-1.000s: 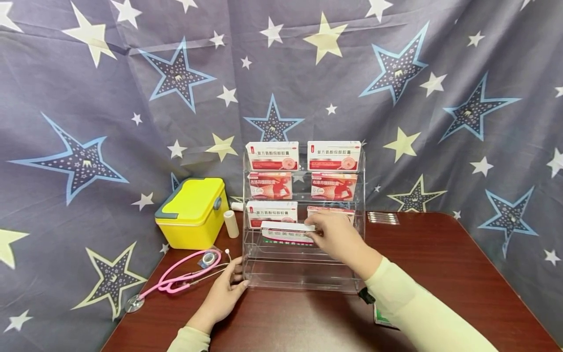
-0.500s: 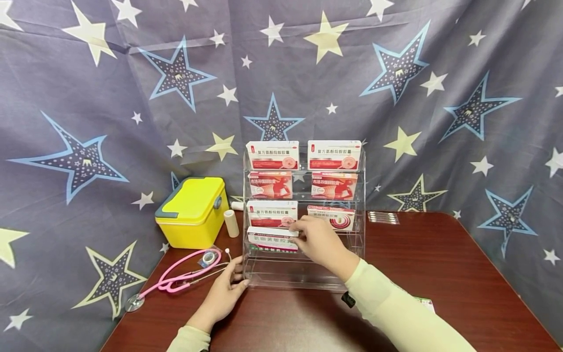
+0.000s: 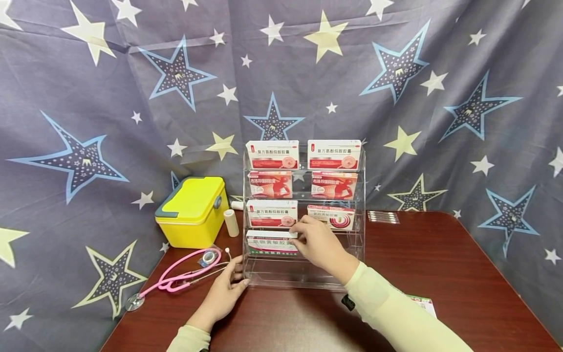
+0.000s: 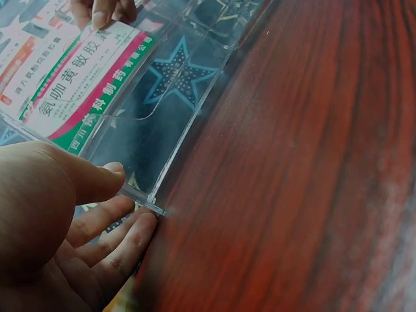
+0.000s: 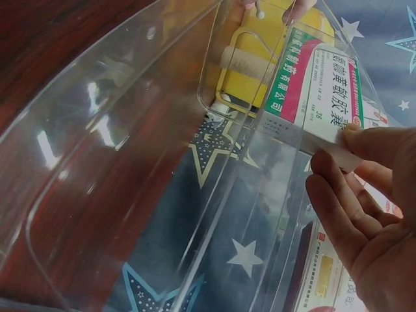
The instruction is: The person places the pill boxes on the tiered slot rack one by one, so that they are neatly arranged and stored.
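A clear acrylic tiered rack (image 3: 303, 279) stands on the dark wooden table. My right hand (image 3: 318, 242) pinches the right end of a white medicine box (image 3: 269, 242) with green and pink stripes. The box stands upright in the left half of the second tier from the bottom. In the right wrist view the right hand (image 5: 364, 188) has its thumb on the medicine box (image 5: 318, 84) and its fingers below. My left hand (image 3: 224, 292) holds the rack's front left corner. There the left hand (image 4: 71, 227) has its thumb over the rack (image 4: 156, 195) wall and its fingers outside.
Several red-and-white boxes (image 3: 334, 155) fill the upper tiers. A yellow case (image 3: 193, 210), a bandage roll (image 3: 230, 223) and a pink stethoscope (image 3: 180, 276) lie left of the rack. Blister strips (image 3: 382, 217) lie at the back right, a packet (image 3: 423, 303) under my right sleeve.
My right hand has carried the striped box leftward and set it down into the left half of the tier. The left hand has stayed at the rack's corner.
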The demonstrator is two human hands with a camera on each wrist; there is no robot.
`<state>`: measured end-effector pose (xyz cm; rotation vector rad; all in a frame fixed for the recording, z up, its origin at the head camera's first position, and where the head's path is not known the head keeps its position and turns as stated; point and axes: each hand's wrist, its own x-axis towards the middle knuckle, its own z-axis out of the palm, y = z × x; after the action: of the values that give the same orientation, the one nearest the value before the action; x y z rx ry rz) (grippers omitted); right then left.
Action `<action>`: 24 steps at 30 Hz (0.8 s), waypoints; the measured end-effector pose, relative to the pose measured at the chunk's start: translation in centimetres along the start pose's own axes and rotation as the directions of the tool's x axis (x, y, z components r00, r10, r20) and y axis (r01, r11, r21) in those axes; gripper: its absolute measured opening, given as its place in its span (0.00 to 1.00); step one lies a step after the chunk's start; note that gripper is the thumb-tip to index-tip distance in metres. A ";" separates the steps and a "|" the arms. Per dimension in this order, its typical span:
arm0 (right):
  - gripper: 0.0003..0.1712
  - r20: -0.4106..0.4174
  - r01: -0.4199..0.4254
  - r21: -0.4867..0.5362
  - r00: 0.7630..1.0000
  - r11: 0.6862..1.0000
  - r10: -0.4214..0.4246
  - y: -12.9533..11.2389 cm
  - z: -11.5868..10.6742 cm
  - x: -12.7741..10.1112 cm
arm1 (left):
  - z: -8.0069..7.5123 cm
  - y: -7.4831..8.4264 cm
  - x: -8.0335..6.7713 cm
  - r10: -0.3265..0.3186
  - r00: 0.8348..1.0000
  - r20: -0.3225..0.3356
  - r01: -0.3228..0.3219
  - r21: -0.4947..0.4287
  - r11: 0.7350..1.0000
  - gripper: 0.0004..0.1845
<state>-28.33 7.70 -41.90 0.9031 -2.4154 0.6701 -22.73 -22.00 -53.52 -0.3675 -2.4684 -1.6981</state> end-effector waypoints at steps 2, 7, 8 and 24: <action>0.11 -0.002 0.002 0.003 1.000 1.000 -0.002 0.0 0.0 0.0 | 0.0 0.0 0.0 0.000 1.000 0.000 0.000 -0.003 1.000 0.33; 0.11 0.004 -0.002 0.022 1.000 1.000 0.002 0.0 -0.1 -0.2 | 0.0 0.1 0.0 -0.009 1.000 0.000 0.009 0.011 1.000 0.33; 0.11 0.006 -0.003 0.026 1.000 1.000 0.003 -0.1 -0.1 -0.2 | -0.1 0.1 0.0 -0.011 1.000 0.001 0.011 0.010 1.000 0.33; 0.12 0.042 -0.046 0.072 0.998 0.996 0.043 -0.1 -0.9 -0.6 | 0.0 0.0 0.0 -0.012 1.000 0.001 0.012 0.001 1.000 0.33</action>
<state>-27.68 8.45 -41.49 0.9025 -2.4670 0.7677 -22.67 -22.02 -53.49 -0.3546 -2.4775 -1.7013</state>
